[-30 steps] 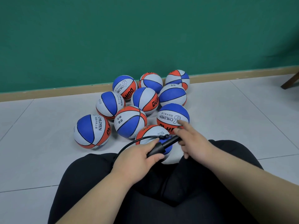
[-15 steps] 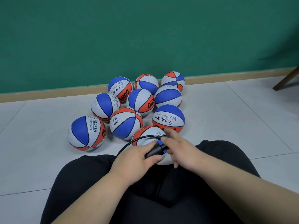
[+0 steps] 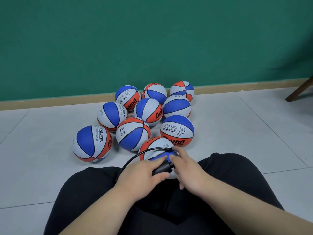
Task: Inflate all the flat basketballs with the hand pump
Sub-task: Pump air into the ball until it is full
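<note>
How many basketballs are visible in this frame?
10 basketballs. Against the wall: left, middle, right. Second row: left, middle, right. Third row: far left, centre, right. One nearest the viewer, partly covered. Others could hide behind.

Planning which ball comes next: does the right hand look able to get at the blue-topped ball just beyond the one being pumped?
Probably yes. The blue-topped ball lies just past the fingertips of the right hand, with nothing between, though that hand is at the pump.
</note>
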